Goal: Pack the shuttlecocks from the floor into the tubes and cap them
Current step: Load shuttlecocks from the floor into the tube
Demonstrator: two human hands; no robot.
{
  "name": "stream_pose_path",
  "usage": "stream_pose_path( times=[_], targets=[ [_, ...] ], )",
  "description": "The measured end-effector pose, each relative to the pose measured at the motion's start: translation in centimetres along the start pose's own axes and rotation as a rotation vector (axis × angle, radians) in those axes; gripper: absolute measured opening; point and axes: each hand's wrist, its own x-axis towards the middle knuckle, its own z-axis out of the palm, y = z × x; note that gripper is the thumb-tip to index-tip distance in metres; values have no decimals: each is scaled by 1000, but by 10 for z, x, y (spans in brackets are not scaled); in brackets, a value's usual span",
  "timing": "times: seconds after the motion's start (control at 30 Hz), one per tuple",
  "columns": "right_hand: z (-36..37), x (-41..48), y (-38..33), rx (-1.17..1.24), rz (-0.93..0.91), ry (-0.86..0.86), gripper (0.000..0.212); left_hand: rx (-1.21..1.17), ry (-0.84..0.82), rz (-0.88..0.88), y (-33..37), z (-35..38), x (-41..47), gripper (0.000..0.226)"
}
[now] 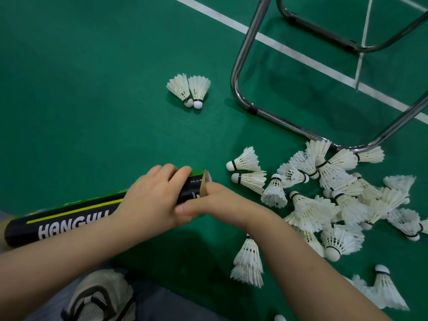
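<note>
A black and green tube point(69, 218) lies tilted above the floor, its open end point(205, 184) pointing right. My left hand point(155, 195) grips the tube just behind that open end. My right hand point(215, 202) is at the mouth, fingers reaching inside; whatever they hold is hidden. A heap of several white shuttlecocks point(328, 193) lies on the green floor to the right. Two more shuttlecocks point(188, 90) lie side by side farther off. No cap is in view.
A chrome chair frame point(240, 66) stands at the upper right, its lower bar touching the heap. White court lines point(289, 50) cross the floor behind it. My shoe point(99, 297) is at the bottom left. Loose shuttlecocks point(249, 260) lie near my right forearm.
</note>
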Motion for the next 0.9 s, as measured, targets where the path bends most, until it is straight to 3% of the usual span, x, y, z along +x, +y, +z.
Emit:
stream_pose_path(
  times=[0.1, 0.2, 0.33, 0.5, 0.6, 0.67, 0.8, 0.9],
  targets=[
    [4, 1, 2, 198, -150, 366, 18, -11, 3, -48, 1, -3, 14, 67],
    [-16, -7, 12, 390, -243, 779, 12, -1, 2, -75, 2, -8, 26, 73],
    [-54, -12, 56, 231, 55, 1121, 14, 17, 25, -49, 3, -7, 32, 74],
    [-74, -5, 91, 48, 368, 1126, 53, 41, 36, -1, 10, -5, 39, 76],
    [-80, 5, 98, -214, 475, 1043, 54, 51, 35, 1, 13, -7, 43, 75],
    [-82, 12, 103, -347, 511, 996, 44, 49, 39, 1, 13, -8, 44, 75],
    [-83, 13, 102, -303, 451, 1029, 23, 49, 62, 17, 14, -7, 42, 76],
    [-74, -7, 81, -63, 216, 1159, 27, 50, 60, 18, 14, -7, 41, 77]
  ],
)
